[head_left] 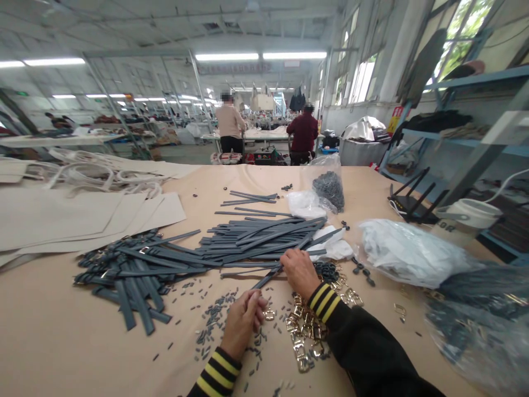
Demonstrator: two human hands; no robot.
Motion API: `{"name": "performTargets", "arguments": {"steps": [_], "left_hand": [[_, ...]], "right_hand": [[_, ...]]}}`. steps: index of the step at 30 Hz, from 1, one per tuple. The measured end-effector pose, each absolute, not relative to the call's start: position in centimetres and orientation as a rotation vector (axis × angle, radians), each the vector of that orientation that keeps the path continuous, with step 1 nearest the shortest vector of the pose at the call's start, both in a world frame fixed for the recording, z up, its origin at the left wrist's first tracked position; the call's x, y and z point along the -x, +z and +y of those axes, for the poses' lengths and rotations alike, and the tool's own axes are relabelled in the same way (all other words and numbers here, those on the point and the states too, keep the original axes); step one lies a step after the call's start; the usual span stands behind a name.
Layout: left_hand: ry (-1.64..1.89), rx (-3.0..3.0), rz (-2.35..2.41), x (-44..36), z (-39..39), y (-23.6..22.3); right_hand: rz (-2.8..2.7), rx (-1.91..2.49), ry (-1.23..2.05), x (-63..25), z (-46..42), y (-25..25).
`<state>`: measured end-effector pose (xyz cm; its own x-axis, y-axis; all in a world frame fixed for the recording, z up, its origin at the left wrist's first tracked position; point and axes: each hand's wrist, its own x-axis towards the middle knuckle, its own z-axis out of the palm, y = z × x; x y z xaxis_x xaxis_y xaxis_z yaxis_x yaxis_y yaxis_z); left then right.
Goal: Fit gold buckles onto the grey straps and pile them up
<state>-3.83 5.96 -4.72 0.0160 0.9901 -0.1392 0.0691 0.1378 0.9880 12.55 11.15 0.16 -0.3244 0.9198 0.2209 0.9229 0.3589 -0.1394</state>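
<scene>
A narrow dark grey strap (268, 277) runs slantwise between my two hands. My right hand (301, 273) is closed on its upper part, beside the pile of straps. My left hand (243, 321) has its fingers pinched together at the strap's lower end, partly hiding it. A gold buckle (269, 314) shows right by the left fingertips; whether it is held or lies on the table I cannot tell. More gold buckles (306, 325) lie heaped below my right wrist. Small dark pieces (212, 320) are scattered around my left hand.
Loose straps (248, 237) spread across the middle, and buckled straps (136, 270) are piled left. Cream panels (74, 215) lie far left. Plastic bags (413, 251) and a black router (417, 201) stand right. A bag of dark pieces (328, 187) stands behind. Two people work beyond the table.
</scene>
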Motion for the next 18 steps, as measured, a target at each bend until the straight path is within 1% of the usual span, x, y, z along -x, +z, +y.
{"name": "performTargets", "arguments": {"steps": [3, 5, 8, 10, 13, 16, 18], "left_hand": [[1.074, -0.938, 1.217, 3.8, 6.0, -4.5], [1.146, -0.75, 1.147, 3.9, 5.9, -4.1], [1.313, -0.558, 1.06, 3.9, 5.3, -3.4], [1.337, -0.526, 1.038, 3.4, 4.7, -3.0], [1.241, -0.597, 0.974, 1.8, 3.4, -3.2], [1.06, -0.699, 0.893, -0.2, 2.0, -4.1], [0.991, -0.71, 0.879, -1.0, 1.4, -4.6]], "right_hand": [[-2.447, 1.552, 0.004, -13.6, 7.9, 0.8], [-2.482, 1.511, 0.027, -14.6, 5.6, 0.6], [-2.487, 1.554, 0.106, -16.9, 2.9, -0.4], [-2.425, 1.643, 0.2, -18.4, 1.7, -1.1], [-2.302, 1.678, 0.419, -19.2, 1.1, -1.7], [-2.212, 1.546, 0.684, -18.1, 1.1, -1.6], [-2.144, 1.488, 0.803, -17.1, 1.3, -1.4]]}}
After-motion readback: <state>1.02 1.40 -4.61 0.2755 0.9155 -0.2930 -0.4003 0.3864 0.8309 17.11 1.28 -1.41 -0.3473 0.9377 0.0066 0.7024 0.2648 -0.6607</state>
